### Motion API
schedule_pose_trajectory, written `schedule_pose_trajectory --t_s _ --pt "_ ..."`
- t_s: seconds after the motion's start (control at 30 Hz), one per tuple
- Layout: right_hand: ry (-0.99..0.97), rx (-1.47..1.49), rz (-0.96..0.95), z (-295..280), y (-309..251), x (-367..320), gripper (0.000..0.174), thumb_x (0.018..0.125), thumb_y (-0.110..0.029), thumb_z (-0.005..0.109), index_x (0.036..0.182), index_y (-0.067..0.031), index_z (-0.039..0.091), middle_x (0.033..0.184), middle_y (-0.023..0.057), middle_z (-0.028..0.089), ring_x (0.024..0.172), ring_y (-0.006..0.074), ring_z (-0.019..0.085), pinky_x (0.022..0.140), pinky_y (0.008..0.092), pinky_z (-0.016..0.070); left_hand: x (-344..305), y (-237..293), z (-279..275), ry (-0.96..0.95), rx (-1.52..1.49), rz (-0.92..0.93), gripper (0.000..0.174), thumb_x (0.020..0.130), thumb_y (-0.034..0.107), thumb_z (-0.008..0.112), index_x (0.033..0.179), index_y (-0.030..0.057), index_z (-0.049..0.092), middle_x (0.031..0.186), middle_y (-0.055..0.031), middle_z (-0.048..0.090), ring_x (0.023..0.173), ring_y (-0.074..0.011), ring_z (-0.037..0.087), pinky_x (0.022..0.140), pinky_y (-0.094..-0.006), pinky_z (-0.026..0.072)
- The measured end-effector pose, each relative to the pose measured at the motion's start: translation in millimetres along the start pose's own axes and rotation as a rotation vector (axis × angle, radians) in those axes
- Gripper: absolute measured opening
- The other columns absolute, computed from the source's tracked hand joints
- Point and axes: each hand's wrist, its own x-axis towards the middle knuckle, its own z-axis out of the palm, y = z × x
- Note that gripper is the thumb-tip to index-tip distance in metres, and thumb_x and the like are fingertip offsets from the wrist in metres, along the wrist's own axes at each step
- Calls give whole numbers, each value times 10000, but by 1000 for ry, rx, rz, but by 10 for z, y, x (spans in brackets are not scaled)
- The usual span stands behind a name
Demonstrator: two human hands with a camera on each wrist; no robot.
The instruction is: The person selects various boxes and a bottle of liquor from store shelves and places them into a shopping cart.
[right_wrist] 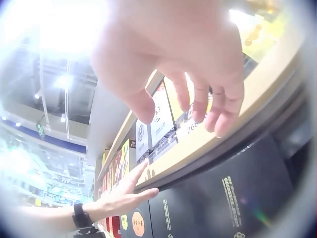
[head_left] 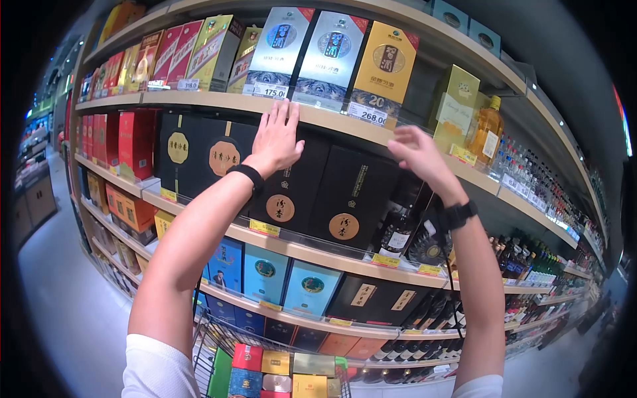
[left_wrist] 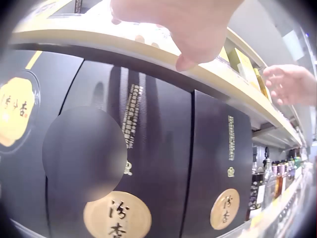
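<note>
My left hand (head_left: 277,139) reaches up to the wooden shelf edge (head_left: 219,99), its straight fingertips at the 175 price tag (head_left: 265,91) under a silver liquor box (head_left: 282,46). A second silver box (head_left: 330,56) and a gold liquor box (head_left: 385,66) stand upright to its right. My right hand (head_left: 424,159) is raised before the same shelf, right of the 268 price tag (head_left: 367,115), its fingers loosely bent with nothing between them. Black gift boxes (left_wrist: 158,124) fill the shelf below, behind my left hand.
At the bottom of the head view a wire cart (head_left: 206,318) carries several colourful boxes. A pale green box (head_left: 454,99) and an amber bottle (head_left: 486,129) stand to the right on the upper shelf. Blue boxes (head_left: 265,268) line a lower shelf. An aisle floor (head_left: 50,265) runs left.
</note>
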Motion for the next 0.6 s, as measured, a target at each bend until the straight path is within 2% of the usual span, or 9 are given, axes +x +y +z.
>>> schedule_pose_trajectory --t_s 0.07,0.13,0.27,0.33,0.4,0.43,0.53,0.57,0.6 --pt "139 -239 -108 -21 79 379 612 843 -366 757 1274 28 578 1158 181 669 1076 260 657 875 370 543 -28 -88 24 -48 3 4 878 877 298 693 1569 34 220 1626 -226 211 1509 -390 219 1228 -486 208" --pt "244 -343 -89 -15 -57 570 633 820 -370 763 1261 47 581 1169 202 666 1078 296 663 913 380 531 -21 -113 -6 -7 46 44 859 867 305 703 1552 37 260 1572 -206 312 1477 -379 280 1218 -490 232" --pt "324 -323 -61 -25 -158 1060 682 786 -329 761 1258 116 550 1144 227 679 1019 235 697 857 350 560 62 -193 -60 33 119 72 826 845 319 726 1516 40 332 1486 -185 416 1421 -378 350 1198 -501 275" --pt "351 -338 0 -47 -415 1029 762 776 -371 772 1258 167 528 1200 288 653 1077 250 691 918 348 533 89 -175 -73 16 115 56 823 841 327 732 1509 43 344 1494 -183 410 1429 -385 341 1196 -512 278" --pt "424 -340 31 -136 -127 1348 780 781 -411 786 1238 170 539 1223 302 641 1137 272 666 979 350 498 92 -176 -104 -17 101 45 831 835 341 741 1507 48 349 1504 -181 403 1437 -376 342 1187 -540 286" --pt "374 -271 97 -156 -94 1403 751 804 -458 787 1220 128 569 1175 231 664 1067 256 668 905 392 514 100 -183 -128 -36 90 42 833 835 342 743 1508 50 348 1508 -181 400 1439 -372 343 1186 -545 286" --pt "158 25 225 -154 -20 1541 684 830 -493 773 1206 54 604 1081 135 670 952 221 642 818 411 492 118 -214 -152 -83 62 31 848 828 341 750 1517 70 336 1525 -181 381 1454 -363 335 1185 -559 285" --pt "105 133 218 -146 17 1554 618 858 -520 750 1208 -26 625 1029 79 645 907 192 594 787 412 452 113 -226 -146 -85 54 31 850 828 339 751 1520 76 332 1527 -181 378 1458 -365 330 1185 -560 284" --pt "99 126 219 -140 18 1588 586 876 -510 740 1213 -45 624 1043 63 643 900 182 592 790 402 457 117 -236 -142 -86 47 32 852 827 338 752 1522 82 329 1530 -182 374 1462 -366 325 1185 -560 284"
